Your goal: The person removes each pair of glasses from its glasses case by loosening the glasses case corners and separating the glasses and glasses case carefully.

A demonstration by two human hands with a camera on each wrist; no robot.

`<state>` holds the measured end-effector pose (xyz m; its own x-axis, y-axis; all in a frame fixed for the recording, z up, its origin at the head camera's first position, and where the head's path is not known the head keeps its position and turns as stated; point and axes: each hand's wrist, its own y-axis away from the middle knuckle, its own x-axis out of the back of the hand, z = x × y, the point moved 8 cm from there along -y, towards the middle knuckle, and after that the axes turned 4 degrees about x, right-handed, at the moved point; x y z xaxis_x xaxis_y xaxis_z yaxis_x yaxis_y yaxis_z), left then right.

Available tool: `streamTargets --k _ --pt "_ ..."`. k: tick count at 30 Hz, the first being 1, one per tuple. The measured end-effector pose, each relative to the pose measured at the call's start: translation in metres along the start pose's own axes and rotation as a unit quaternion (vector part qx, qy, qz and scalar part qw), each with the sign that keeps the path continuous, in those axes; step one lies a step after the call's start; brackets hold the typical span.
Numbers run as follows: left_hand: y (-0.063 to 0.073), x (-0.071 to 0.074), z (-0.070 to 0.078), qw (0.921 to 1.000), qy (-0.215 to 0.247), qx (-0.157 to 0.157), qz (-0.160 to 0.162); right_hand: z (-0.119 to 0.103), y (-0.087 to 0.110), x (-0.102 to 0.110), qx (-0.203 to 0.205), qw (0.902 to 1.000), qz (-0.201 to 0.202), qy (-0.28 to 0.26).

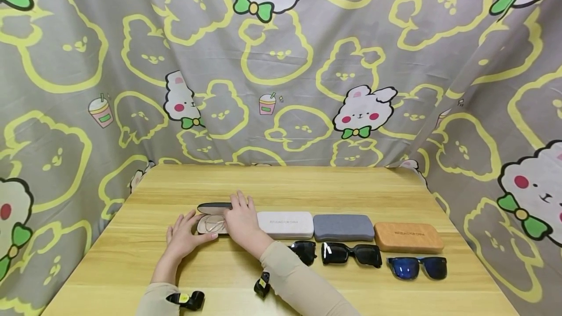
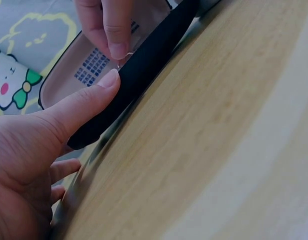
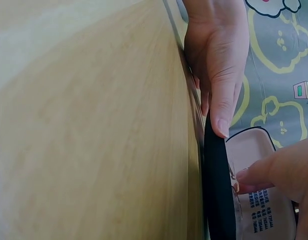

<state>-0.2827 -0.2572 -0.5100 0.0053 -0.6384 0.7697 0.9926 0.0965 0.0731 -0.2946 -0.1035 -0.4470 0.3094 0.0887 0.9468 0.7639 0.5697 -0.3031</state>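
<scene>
An open black eyeglass case (image 2: 151, 62) with a pale lining lies on the table, its lid raised at the back. Inside sits a pair of thin wire-rimmed eyeglasses (image 1: 213, 224). My left hand (image 1: 184, 234) holds the case at its left end, thumb on the front edge, the other fingers partly hidden round the outside. My right hand (image 1: 244, 221) reaches in from the right, thumb and finger pinching the thin frame, as the left wrist view shows. The right hand covers the case's right part in the head view.
To the right stand closed cases in a row: white (image 1: 285, 226), blue-grey (image 1: 344, 227) and orange-brown (image 1: 409, 238). Before them lie black sunglasses (image 1: 304, 251), partly behind the right arm, another black pair (image 1: 351, 254) and a blue-lensed pair (image 1: 418, 268). A patterned curtain (image 1: 281, 72) hangs behind the wooden table (image 1: 219, 282).
</scene>
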Motion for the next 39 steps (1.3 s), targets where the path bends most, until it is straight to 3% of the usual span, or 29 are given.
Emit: streamTargets --k 13,25,34,39 --pt "0.001 0.001 0.003 1.0 0.003 -0.002 0.004 0.001 -0.002 0.003 -0.009 0.9996 0.009 -0.023" --pt "0.0 0.0 0.001 1.0 0.004 -0.002 0.001 0.001 0.001 0.009 -0.012 0.9978 0.059 -0.028" --pt "0.001 -0.001 0.001 0.9999 0.009 0.001 -0.006 0.001 0.002 0.009 -0.02 0.9972 0.06 -0.039" --pt "-0.001 -0.001 0.0 0.9999 0.01 -0.001 -0.006 0.002 0.003 0.012 -0.018 0.9955 0.081 -0.045"
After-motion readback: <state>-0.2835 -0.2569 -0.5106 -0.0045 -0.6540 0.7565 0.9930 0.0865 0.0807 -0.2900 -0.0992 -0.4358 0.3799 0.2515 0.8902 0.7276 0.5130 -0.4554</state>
